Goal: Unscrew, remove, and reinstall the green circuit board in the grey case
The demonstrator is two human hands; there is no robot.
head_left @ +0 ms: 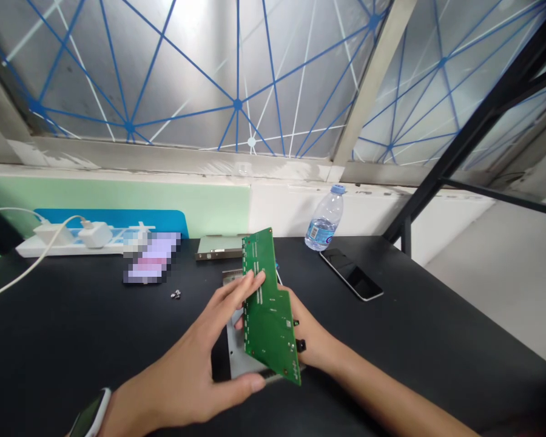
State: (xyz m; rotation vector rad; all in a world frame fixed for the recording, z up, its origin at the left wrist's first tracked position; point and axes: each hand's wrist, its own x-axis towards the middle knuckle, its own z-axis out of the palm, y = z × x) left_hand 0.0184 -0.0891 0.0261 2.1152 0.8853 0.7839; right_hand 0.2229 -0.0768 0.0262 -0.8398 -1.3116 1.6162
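Both hands gripped the green circuit board (268, 309), the left hand (209, 358) spanning its near edge and the right hand (312, 340) bracing behind, keeping it upright, face viewable, above the grey metal plate (239, 358) on the bench (437, 340).

Bright daylight pours through frosted windows (186, 73) criss-crossed with blue lines. Below them runs a white wall (277, 209) with a pale green panel (118, 200). A black table (437, 340) fills the foreground, a black metal frame (473, 121) slants up on the right, with light grey floor (505, 267) beyond.
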